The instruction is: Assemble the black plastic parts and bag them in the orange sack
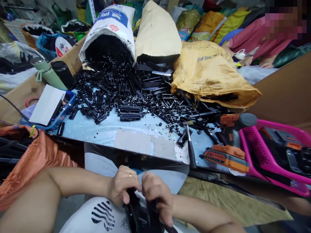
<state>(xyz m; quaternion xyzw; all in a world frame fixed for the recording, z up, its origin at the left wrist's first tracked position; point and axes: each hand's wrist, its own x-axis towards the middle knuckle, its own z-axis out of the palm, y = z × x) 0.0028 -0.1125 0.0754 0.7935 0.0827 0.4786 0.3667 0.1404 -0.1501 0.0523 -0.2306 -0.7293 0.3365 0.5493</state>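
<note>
Close to my body, below the table edge, both hands grip a black plastic part (141, 215) with long side pieces. My left hand (124, 184) has its fingers curled over the part's left side, and a ring shows on one finger. On the opposite side, my right hand (156, 194) is closed round the part, thumb low. The lower end of the part runs out of view, and its exact kind is unclear. Beyond my hands, the light blue table (89, 132) bears heaps of small black plastic pieces (102, 94) and many loose screws (165, 106).
An orange cordless drill (225, 155) and a hammer (190, 145) lie at the right, beside a pink basket (252, 136). White (109, 26), cream (157, 29) and yellow (206, 71) sacks stand behind. A blue tray (69, 103) is at left. Another person (262, 38) sits far right.
</note>
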